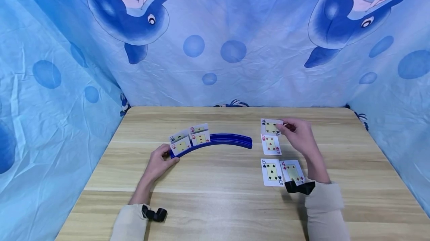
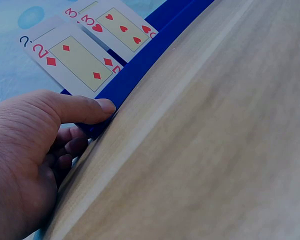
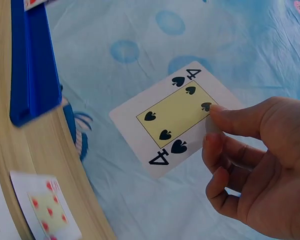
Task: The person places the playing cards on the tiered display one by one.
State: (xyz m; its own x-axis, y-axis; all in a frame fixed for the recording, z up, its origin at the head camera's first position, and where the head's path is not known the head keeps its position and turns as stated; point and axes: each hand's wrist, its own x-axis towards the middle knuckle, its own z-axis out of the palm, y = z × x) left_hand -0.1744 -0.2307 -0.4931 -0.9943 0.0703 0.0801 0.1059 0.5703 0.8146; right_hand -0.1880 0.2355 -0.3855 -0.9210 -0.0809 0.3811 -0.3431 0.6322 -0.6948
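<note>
Dolphin-print blue cloth hangs behind your wooden desk (image 1: 215, 203). Your right hand (image 1: 299, 136) pinches the four of spades (image 1: 270, 126) between thumb and fingers, lifted above the far right of the desk, just beyond the five of hearts (image 1: 270, 144). Your left hand (image 1: 160, 162) has its grip on the left end of the curved blue card rack (image 1: 231, 141), thumb pressed to its front edge, beside the two of diamonds (image 2: 72, 57).
</note>
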